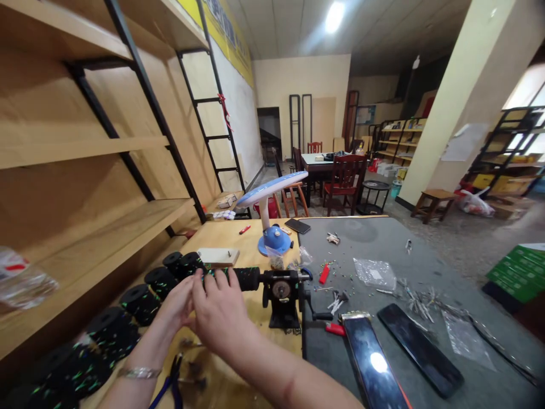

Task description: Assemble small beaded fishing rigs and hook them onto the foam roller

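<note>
A black, green-flecked roll (247,279) sits sideways on the shaft of a black hand-crank winder (284,292). My right hand (221,312) wraps over the roll's left part, fingers curled across its top. Close against it, my left hand (182,298) grips the roll's left end; my right hand hides most of its fingers. A silver bracelet circles my left wrist. The winder's crank handle (321,316) points right, and neither hand touches it. Pliers with dark blue handles (170,386) lie below my left forearm.
Several black flecked rolls (140,303) line the table's left side. A blue lamp (275,240) stands behind the winder. Two phones (419,347) (372,358), a red lighter (324,274), plastic bags (374,274) and wire bits lie right. Wooden shelves (85,150) rise left.
</note>
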A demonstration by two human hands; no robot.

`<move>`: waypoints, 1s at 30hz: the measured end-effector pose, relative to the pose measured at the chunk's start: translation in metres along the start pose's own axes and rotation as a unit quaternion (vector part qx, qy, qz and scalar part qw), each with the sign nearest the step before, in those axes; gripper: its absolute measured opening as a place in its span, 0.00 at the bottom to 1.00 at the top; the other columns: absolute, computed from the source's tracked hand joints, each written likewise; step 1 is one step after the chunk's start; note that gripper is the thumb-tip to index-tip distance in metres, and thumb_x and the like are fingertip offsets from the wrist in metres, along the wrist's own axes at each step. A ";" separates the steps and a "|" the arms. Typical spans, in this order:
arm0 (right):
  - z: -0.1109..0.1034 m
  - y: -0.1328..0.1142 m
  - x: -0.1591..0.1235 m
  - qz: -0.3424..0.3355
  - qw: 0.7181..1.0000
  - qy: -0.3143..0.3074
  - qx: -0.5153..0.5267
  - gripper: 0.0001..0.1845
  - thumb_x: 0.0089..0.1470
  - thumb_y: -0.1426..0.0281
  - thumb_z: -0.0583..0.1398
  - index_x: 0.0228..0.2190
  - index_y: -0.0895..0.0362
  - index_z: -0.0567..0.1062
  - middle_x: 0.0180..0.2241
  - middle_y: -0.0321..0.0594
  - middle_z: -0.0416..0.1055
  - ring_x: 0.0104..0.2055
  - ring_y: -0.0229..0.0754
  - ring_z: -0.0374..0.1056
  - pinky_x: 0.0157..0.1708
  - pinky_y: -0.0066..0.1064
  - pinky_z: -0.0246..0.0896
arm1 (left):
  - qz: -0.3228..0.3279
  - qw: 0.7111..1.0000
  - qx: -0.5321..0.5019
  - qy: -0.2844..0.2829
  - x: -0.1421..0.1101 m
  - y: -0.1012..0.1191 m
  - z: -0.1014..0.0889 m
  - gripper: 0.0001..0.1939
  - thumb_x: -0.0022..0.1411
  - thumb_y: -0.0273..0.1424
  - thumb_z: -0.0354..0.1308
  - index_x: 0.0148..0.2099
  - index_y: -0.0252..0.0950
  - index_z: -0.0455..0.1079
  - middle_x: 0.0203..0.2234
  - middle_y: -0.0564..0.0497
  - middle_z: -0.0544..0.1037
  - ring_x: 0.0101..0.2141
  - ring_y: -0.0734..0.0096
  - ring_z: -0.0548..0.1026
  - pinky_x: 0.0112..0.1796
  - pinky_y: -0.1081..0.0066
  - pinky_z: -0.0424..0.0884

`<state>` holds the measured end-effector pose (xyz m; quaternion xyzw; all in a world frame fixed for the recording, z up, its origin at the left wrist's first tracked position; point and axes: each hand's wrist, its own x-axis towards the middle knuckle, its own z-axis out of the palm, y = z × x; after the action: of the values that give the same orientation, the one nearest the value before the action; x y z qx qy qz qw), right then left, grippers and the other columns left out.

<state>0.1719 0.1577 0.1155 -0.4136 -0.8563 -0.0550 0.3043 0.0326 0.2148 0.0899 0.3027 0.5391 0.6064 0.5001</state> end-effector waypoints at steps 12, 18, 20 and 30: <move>0.021 0.062 -0.194 0.316 0.930 -0.149 -0.115 0.23 0.56 0.80 0.50 0.51 0.55 0.71 0.40 0.46 0.74 0.43 0.48 0.67 0.41 0.33 0.62 | -0.039 0.994 -0.065 -0.078 0.012 -0.012 -0.013 0.06 0.49 0.26 0.66 0.31 0.32 0.73 0.26 0.51 0.77 0.27 0.73 0.75 0.28 0.74 0.72; 0.030 0.065 -0.187 0.328 0.905 -0.204 -0.178 0.26 0.56 0.82 0.50 0.53 0.56 0.70 0.40 0.48 0.73 0.41 0.50 0.67 0.38 0.35 0.60 | -0.024 0.994 -0.056 -0.089 0.016 -0.019 -0.014 0.16 0.39 0.34 0.72 0.30 0.33 0.73 0.26 0.53 0.76 0.27 0.72 0.73 0.29 0.74 0.70; 0.034 0.064 -0.187 0.329 0.902 -0.206 -0.188 0.26 0.56 0.82 0.50 0.54 0.55 0.69 0.39 0.48 0.73 0.40 0.49 0.67 0.37 0.36 0.58 | -0.018 0.994 -0.049 -0.092 0.018 -0.021 -0.015 0.18 0.37 0.36 0.73 0.30 0.33 0.73 0.27 0.53 0.76 0.28 0.72 0.73 0.29 0.74 0.69; 0.042 0.061 -0.191 0.294 0.921 -0.198 -0.160 0.26 0.57 0.80 0.53 0.54 0.49 0.68 0.37 0.43 0.71 0.38 0.47 0.65 0.35 0.35 0.53 | -0.012 0.996 -0.026 -0.086 0.017 -0.020 -0.014 0.22 0.33 0.40 0.73 0.30 0.34 0.73 0.27 0.53 0.75 0.29 0.71 0.72 0.30 0.73 0.69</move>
<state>0.2873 0.0828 -0.0358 -0.6924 -0.7188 -0.0158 0.0607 0.0202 0.2245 0.0648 0.3342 0.4814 0.5859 0.5597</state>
